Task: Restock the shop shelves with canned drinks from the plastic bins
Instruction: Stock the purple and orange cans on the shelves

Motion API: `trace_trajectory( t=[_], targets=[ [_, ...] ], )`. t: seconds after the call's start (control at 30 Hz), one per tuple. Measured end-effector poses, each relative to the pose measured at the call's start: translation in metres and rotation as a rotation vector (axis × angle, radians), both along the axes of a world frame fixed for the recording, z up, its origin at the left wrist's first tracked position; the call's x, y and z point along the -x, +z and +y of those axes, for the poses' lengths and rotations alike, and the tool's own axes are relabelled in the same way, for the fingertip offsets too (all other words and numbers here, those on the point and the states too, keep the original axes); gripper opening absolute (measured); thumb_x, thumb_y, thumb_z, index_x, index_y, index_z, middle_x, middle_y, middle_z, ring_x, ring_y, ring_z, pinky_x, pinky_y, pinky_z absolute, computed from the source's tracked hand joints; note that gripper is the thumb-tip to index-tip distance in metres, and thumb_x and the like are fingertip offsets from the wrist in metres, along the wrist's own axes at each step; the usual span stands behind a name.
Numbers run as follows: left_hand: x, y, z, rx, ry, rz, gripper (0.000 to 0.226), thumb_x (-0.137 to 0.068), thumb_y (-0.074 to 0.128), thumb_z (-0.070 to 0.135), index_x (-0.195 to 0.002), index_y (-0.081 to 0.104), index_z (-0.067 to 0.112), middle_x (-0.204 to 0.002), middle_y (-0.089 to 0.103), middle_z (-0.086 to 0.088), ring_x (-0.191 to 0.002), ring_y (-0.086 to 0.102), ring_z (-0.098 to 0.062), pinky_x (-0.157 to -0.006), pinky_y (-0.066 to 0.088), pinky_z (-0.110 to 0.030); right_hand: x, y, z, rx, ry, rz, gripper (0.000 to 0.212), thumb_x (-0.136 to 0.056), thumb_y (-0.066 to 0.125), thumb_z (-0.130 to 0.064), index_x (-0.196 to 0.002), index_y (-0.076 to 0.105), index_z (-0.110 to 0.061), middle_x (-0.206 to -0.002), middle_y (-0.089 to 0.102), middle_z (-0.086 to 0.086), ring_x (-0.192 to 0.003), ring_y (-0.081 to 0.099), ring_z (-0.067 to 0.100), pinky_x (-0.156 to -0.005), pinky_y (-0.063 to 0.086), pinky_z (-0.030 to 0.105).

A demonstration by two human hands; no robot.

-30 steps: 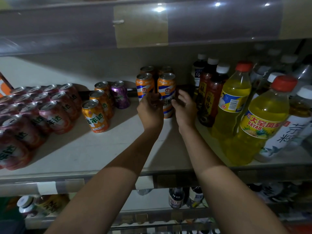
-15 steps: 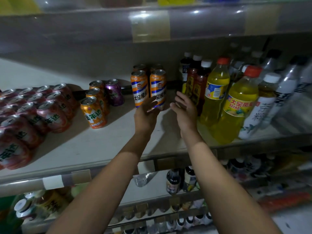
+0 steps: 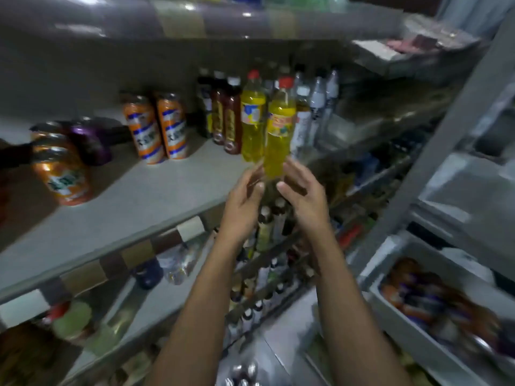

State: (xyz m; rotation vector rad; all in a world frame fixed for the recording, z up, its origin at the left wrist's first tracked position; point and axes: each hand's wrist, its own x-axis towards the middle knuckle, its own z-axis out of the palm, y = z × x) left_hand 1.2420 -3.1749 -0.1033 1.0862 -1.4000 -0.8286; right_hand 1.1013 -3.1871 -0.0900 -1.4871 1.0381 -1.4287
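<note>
Two tall orange-and-blue striped cans (image 3: 156, 128) stand side by side on the pale shelf (image 3: 133, 201). My left hand (image 3: 245, 203) and my right hand (image 3: 302, 197) hover off the shelf's front edge, palms facing each other, fingers relaxed and holding nothing. Both are well right of the striped cans, in front of the yellow bottles (image 3: 266, 126). A white plastic bin (image 3: 404, 324) at the lower right holds several orange and purple cans (image 3: 429, 299). The picture is blurred by motion.
An orange can (image 3: 62, 171) and a purple can (image 3: 89, 143) stand at the shelf's left. Dark bottles (image 3: 225, 112) and clear bottles (image 3: 315, 107) flank the yellow ones. Lower shelves (image 3: 267, 263) carry more bottles. A grey upright post (image 3: 434, 146) rises on the right.
Both hands have let go of the striped cans and drawn back off the shelf to the right. The view has swung right and down, bringing the bin into sight.
</note>
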Motion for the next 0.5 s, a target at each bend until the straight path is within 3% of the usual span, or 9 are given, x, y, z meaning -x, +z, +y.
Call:
trace_trajectory(
  t=[0.07, 0.27, 0.4, 0.5],
  targets=[
    [0.027, -0.01, 0.011, -0.005, -0.056, 0.037, 0.042, -0.101, 0.052, 0.028, -0.143, 0.05, 0.025, -0.144, 0.057, -0.003, -0.134, 0.052, -0.01, -0.113, 0.042, -0.029, 0.026, -0.009, 0.022, -0.024, -0.089, 0.001, 0.051, -0.094, 0.067, -0.004, -0.143, 0.054, -0.011, -0.14, 0.06, 0.003, -0.13, 0.056, 0.009, -0.102, 0.048, 0.019],
    [0.1, -0.034, 0.038, -0.042, -0.221, 0.033, 0.04, -0.107, 0.048, 0.015, -0.146, 0.049, 0.014, -0.14, 0.057, -0.003, -0.125, 0.054, -0.004, -0.095, 0.042, -0.007, 0.098, -0.037, 0.076, -0.128, -0.327, -0.068, 0.047, -0.095, 0.066, -0.006, -0.14, 0.057, -0.017, -0.138, 0.061, -0.001, -0.127, 0.057, 0.005, -0.104, 0.048, 0.021],
    [0.151, -0.057, 0.042, -0.095, -0.301, 0.021, 0.041, -0.103, 0.053, 0.024, -0.143, 0.052, 0.018, -0.137, 0.06, -0.003, -0.129, 0.056, -0.011, -0.107, 0.047, -0.03, 0.148, -0.064, 0.099, -0.182, -0.444, -0.108, 0.048, -0.096, 0.063, -0.001, -0.142, 0.054, -0.011, -0.138, 0.06, 0.002, -0.116, 0.059, -0.005, -0.103, 0.048, 0.019],
    [0.189, -0.076, 0.049, -0.154, -0.35, 0.009, 0.034, -0.105, 0.053, 0.016, -0.139, 0.054, 0.019, -0.136, 0.061, -0.004, -0.127, 0.057, -0.012, -0.106, 0.049, -0.03, 0.184, -0.086, 0.114, -0.243, -0.545, -0.186, 0.045, -0.094, 0.062, 0.003, -0.135, 0.057, -0.014, -0.131, 0.063, 0.0, -0.115, 0.061, 0.004, -0.104, 0.05, 0.026]
  ],
)
